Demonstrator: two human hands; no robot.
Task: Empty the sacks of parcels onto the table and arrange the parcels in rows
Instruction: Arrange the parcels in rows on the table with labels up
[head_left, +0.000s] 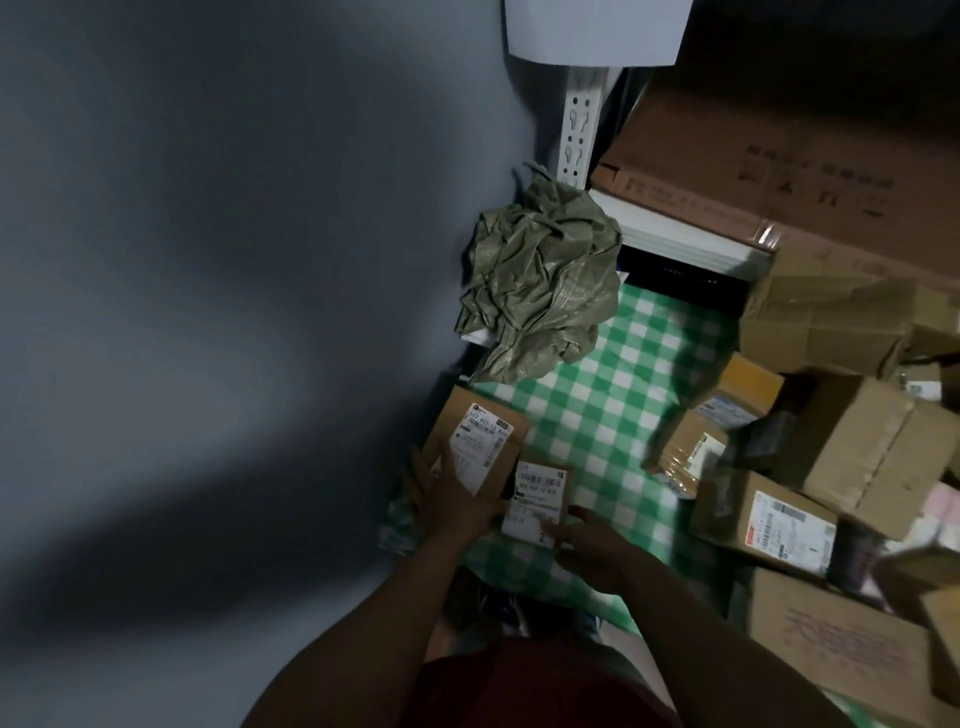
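My left hand (457, 499) lay flat, fingers straight, on the box (475, 441) at the table's (597, 395) left edge. My right hand (587, 540) pinched the small parcel (540, 493) just beside it. Bare checkered cloth stretched ahead toward the crumpled sack (540, 280).

We take the white slotted shelf upright (577, 130) as our mark. Above it hangs a white panel (597, 31). To its right we see a large brown carton (769, 156) with dark print, lying on a white shelf board (685, 234). To its left a grey wall (234, 260) fills the view, crossed by soft shadows.
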